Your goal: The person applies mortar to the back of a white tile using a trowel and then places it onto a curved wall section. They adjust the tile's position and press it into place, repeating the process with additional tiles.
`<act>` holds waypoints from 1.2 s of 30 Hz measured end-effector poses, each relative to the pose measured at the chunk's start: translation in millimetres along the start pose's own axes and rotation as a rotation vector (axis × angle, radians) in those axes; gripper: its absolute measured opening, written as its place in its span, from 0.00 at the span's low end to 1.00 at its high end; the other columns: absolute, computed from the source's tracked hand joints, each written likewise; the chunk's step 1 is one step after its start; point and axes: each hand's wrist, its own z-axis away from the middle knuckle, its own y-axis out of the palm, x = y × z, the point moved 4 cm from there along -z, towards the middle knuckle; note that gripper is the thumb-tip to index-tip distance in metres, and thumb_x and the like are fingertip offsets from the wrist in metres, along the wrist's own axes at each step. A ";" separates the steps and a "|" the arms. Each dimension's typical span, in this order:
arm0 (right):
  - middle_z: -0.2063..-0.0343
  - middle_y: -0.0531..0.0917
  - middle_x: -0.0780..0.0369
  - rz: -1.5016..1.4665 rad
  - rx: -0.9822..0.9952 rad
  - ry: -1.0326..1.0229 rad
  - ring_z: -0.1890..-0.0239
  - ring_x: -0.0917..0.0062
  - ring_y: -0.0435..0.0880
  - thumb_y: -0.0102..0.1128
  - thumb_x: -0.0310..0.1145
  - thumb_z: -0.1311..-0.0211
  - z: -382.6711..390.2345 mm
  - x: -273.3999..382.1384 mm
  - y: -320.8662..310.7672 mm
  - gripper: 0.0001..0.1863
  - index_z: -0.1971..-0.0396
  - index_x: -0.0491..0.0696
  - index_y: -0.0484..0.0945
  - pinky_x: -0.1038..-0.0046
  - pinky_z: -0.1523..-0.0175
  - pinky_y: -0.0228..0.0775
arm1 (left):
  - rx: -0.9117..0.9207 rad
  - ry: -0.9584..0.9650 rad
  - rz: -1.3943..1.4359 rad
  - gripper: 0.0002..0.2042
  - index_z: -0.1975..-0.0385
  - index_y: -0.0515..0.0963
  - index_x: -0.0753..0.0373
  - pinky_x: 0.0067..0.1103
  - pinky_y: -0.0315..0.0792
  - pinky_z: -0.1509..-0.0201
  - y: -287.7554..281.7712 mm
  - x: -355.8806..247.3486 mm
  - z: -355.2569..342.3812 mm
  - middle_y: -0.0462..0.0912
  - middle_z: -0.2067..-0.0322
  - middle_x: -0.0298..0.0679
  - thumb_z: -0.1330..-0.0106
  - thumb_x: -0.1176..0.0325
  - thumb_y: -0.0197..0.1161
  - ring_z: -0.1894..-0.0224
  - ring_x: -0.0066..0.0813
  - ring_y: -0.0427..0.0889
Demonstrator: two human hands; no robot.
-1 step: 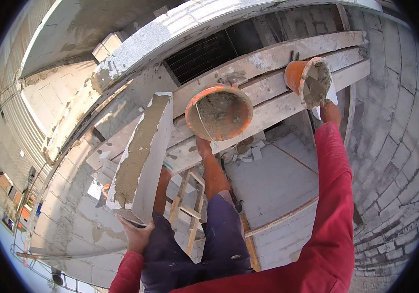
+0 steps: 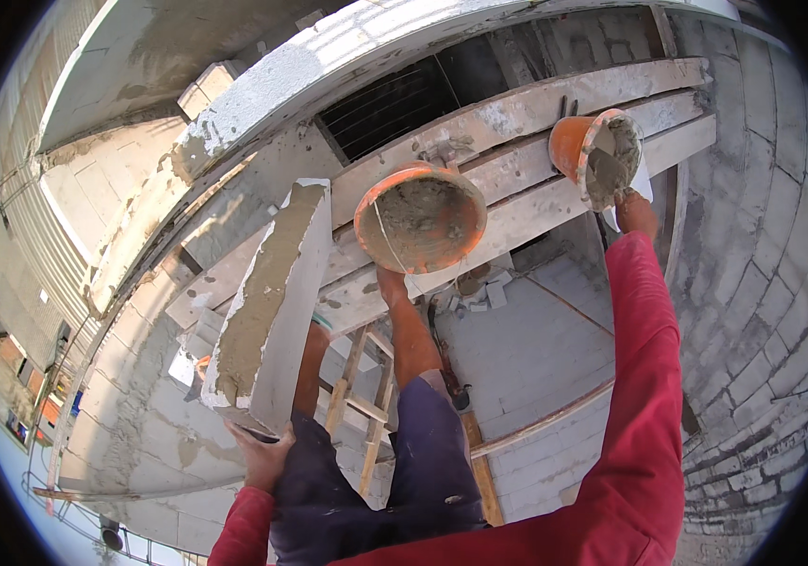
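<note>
My left hand [image 2: 258, 453] grips the lower end of a long white block [image 2: 289, 311], its upper strip coated with grey mortar [image 2: 263, 283]. My right hand [image 2: 635, 212] is closed at the lip of a small tilted orange bucket [image 2: 569, 151] with grey mortar inside; what its fingers hold is hidden. A large round orange tub [image 2: 423, 217] of mortar, a string across it, sits on the wooden planks [image 2: 527, 208] between my hands. My bare lower legs [image 2: 411, 335] show below the tub, one foot partly behind it.
Beneath the planks are a wooden ladder [image 2: 359, 406] and a lower white surface [image 2: 508, 340] with scattered block pieces. A block wall [image 2: 762, 283] rises at the right. A concrete ledge [image 2: 253, 94] curves beyond the planks, beside a dark opening [image 2: 385, 104]. Corrugated sheeting [image 2: 55, 245] lies far left.
</note>
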 end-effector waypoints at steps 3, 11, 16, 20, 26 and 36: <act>0.56 0.87 0.46 -0.108 0.023 0.000 0.54 0.49 0.86 0.54 0.56 0.27 -25.6 -9.5 27.5 0.27 0.51 0.45 0.83 0.52 0.49 0.78 | 0.025 -0.033 0.016 0.66 0.28 0.34 0.85 0.39 0.59 0.25 -0.3 -7.9 -5.7 0.55 0.32 0.69 0.51 0.58 0.83 0.28 0.58 0.62; 0.75 0.83 0.57 -0.823 -0.056 -0.078 0.75 0.69 0.78 0.57 0.53 0.26 45.8 -45.2 29.6 0.26 0.60 0.42 0.85 0.64 0.64 0.71 | 0.047 -0.057 0.045 0.66 0.28 0.34 0.85 0.39 0.62 0.26 -2.2 -20.6 2.1 0.57 0.33 0.69 0.51 0.58 0.83 0.29 0.58 0.63; 0.75 0.78 0.60 -0.764 -0.275 -0.213 0.70 0.75 0.76 0.61 0.44 0.26 149.4 -42.2 -4.9 0.18 0.58 0.41 0.82 0.67 0.62 0.71 | -0.009 0.081 -0.008 0.64 0.28 0.40 0.83 0.40 0.60 0.24 3.0 11.5 -1.7 0.55 0.32 0.68 0.52 0.56 0.84 0.27 0.60 0.60; 0.72 0.79 0.58 -0.821 -0.137 -0.258 0.70 0.73 0.75 0.64 0.39 0.28 281.6 4.4 -40.9 0.15 0.58 0.40 0.80 0.69 0.60 0.70 | -0.118 0.276 -0.002 0.59 0.29 0.50 0.73 0.41 0.67 0.29 9.8 21.7 -10.4 0.63 0.35 0.62 0.56 0.56 0.86 0.33 0.58 0.69; 0.73 0.81 0.57 -0.927 0.134 -0.681 0.72 0.65 0.80 0.73 0.37 0.38 459.5 127.9 -48.4 0.14 0.67 0.43 0.78 0.64 0.65 0.72 | -0.092 0.374 0.319 0.54 0.32 0.54 0.68 0.40 0.69 0.32 23.2 22.2 -14.5 0.62 0.37 0.56 0.56 0.60 0.86 0.36 0.53 0.71; 0.71 0.87 0.54 -0.667 0.740 -1.000 0.69 0.59 0.88 0.73 0.41 0.38 575.6 258.4 -77.4 0.15 0.62 0.45 0.86 0.63 0.62 0.78 | -0.136 0.593 0.636 0.47 0.38 0.56 0.62 0.40 0.66 0.28 34.4 51.3 -24.1 0.67 0.32 0.60 0.54 0.66 0.86 0.31 0.57 0.71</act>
